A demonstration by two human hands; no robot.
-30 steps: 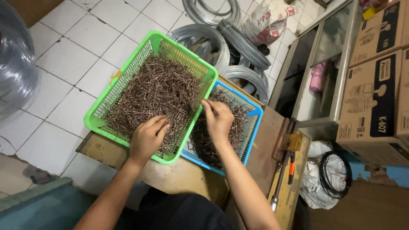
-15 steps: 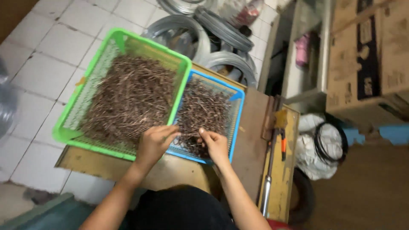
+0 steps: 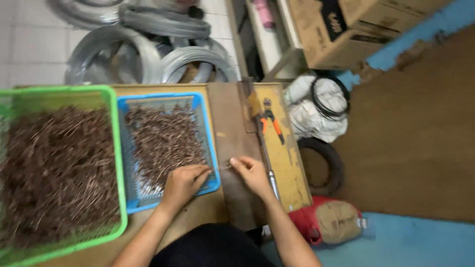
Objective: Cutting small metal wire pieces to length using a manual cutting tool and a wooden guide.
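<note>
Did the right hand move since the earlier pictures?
Yes. The right hand moved rightward, off the blue plastic basket of brown nails, onto the bare wooden board.

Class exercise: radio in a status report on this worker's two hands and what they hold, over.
Left hand at blue basket edge, right hand over brown board. Thin wire piece pinched between both. Orange-handled pliers lie beyond, not in the way.

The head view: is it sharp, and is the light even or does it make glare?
Head view: soft motion blur, so the brown pins in the blue plastic basket merge together; both hands, left and right, stay recognisable; light is even and dim, without glare, only faint sheen on the grey wire coils.
</note>
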